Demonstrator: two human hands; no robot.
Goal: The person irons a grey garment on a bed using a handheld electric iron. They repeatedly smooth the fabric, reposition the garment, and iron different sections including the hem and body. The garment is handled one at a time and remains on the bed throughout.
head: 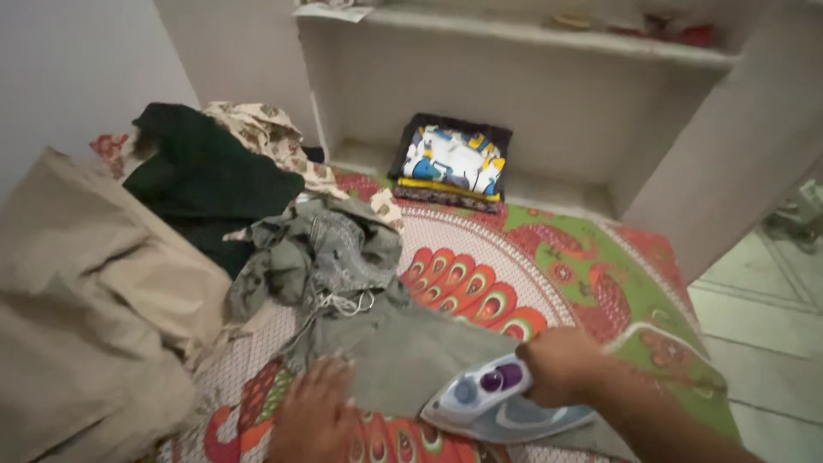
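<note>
My right hand grips the handle of a white and blue clothes iron that rests on a grey-green garment at the bottom middle. My left hand lies flat, fingers spread, on the near edge of that garment, left of the iron. The garment lies crumpled further up and spreads flat under the iron. It rests on a patterned red, orange and green cloth.
A heap of clothes, dark green and floral, lies at the upper left. Beige fabric is piled on the left. A folded stack of colourful cloth sits in a white wall shelf recess. Tiled floor shows at right.
</note>
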